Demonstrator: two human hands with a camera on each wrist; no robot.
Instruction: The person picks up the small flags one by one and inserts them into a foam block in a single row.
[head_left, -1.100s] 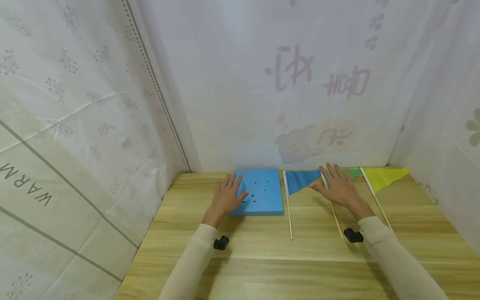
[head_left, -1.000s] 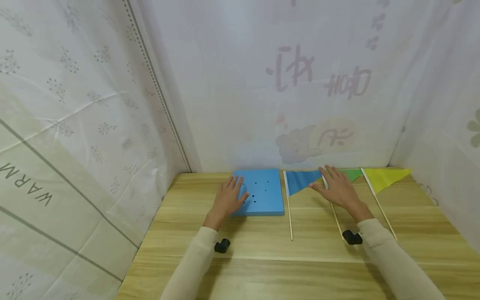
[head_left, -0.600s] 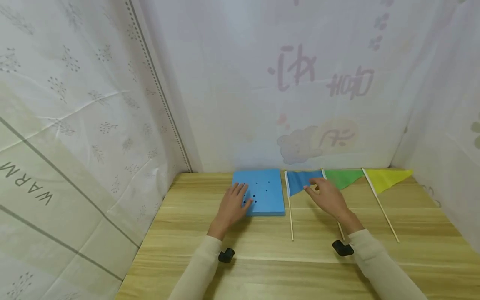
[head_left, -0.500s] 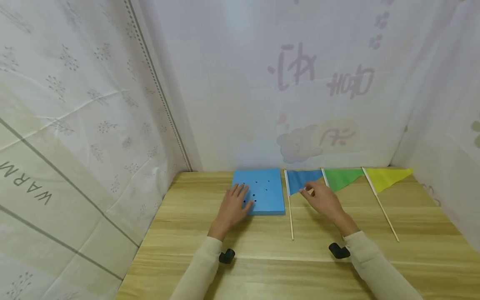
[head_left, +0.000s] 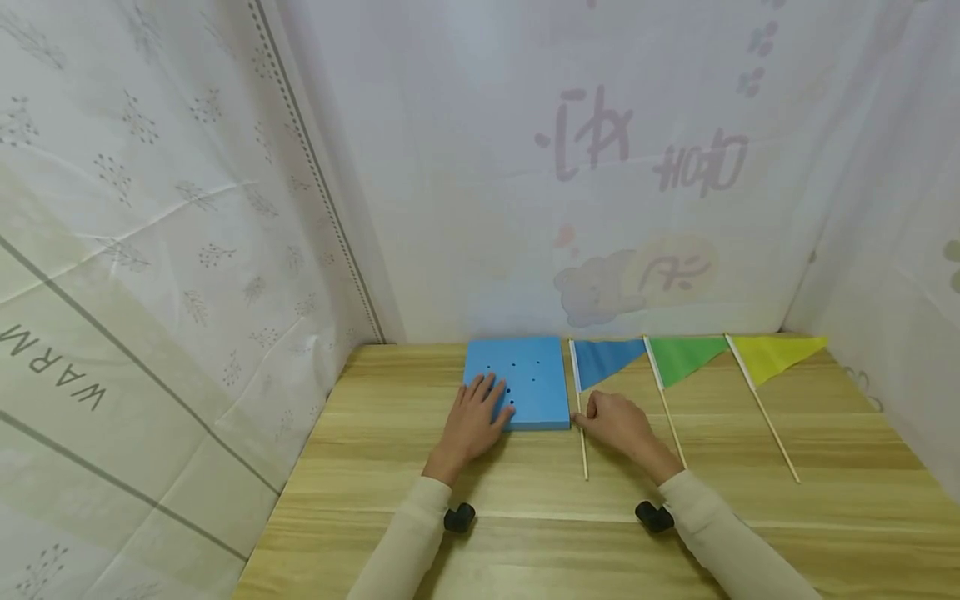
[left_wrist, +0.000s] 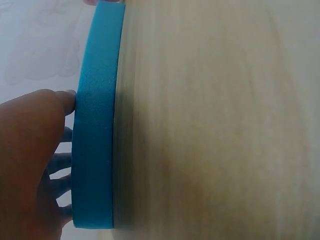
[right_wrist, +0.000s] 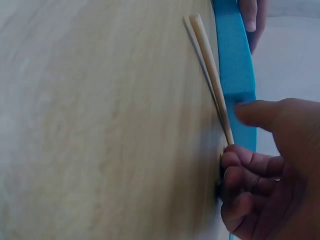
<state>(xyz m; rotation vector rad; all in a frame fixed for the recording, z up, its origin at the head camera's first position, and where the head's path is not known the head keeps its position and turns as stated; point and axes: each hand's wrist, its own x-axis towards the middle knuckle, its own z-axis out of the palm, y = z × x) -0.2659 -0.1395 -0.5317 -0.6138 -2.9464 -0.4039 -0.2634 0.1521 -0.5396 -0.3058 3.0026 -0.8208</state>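
Observation:
In the head view my left hand (head_left: 471, 421) rests with spread fingers on the blue board (head_left: 542, 396), a thick slab with several small holes. My right hand (head_left: 618, 427) is low over the stick of the blue pennant flag (head_left: 603, 360). In the right wrist view its bent fingertips (right_wrist: 234, 156) touch that wooden stick (right_wrist: 212, 70). The thumb (right_wrist: 265, 114) stays apart from them, on the board's side. The stick lies nearly flat on the table. The left wrist view shows the thumb (left_wrist: 47, 105) at the top edge of the board (left_wrist: 95, 125).
Right of the blue flag lie a green pennant flag (head_left: 682, 358) and a yellow pennant flag (head_left: 776, 357), both on wooden sticks. The wood-grain table (head_left: 525, 533) meets a printed curtain (head_left: 465, 208) at its back edge. More curtain hangs at both sides.
My right hand has moved from over the green flag leftward and nearer, down to the blue flag's stick, its fingers bending. My left hand has slid slightly right and nearer on the board.

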